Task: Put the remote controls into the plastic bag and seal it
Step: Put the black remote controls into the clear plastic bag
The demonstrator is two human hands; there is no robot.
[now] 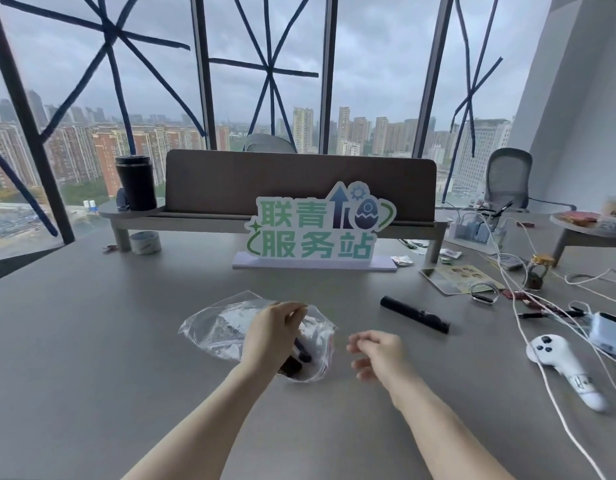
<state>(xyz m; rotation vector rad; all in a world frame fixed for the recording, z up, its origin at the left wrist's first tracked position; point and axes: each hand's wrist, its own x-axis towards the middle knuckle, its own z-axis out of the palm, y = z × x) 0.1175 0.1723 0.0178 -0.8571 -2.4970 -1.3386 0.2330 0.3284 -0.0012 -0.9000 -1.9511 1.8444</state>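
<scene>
A clear plastic bag (pixel 230 327) lies crumpled on the grey desk (pixel 92 341), about midway between its left and right edges and nearer the front edge than the back. The left hand (pixel 272 332) rests over the bag's right part, its fingers (pixel 294 315) curled shut and pinching the plastic at the bag's mouth. Under that hand, inside the bag, a dark remote (pixel 298 353) shows through the plastic, touching the palm side of the hand; its full shape is hidden.

The right hand (pixel 377 351) hovers just to the right of the bag, apart from it, with its fingers (pixel 357 342) loosely spread and holding nothing; they are blurred.

A long black remote (pixel 414 314) lies flat on the desk, behind and to the right of the right hand, well apart from both hands and from the bag. A white controller (pixel 564 367) lies near the desk's right edge, crossed by white cables (pixel 514 306).

Toward the back edge stand a green and white sign (pixel 317 230) in the middle, a roll of tape (pixel 145 242) to the left under a low shelf (pixel 195 216), and a black tumbler (pixel 136 181) on that shelf's left end.
</scene>
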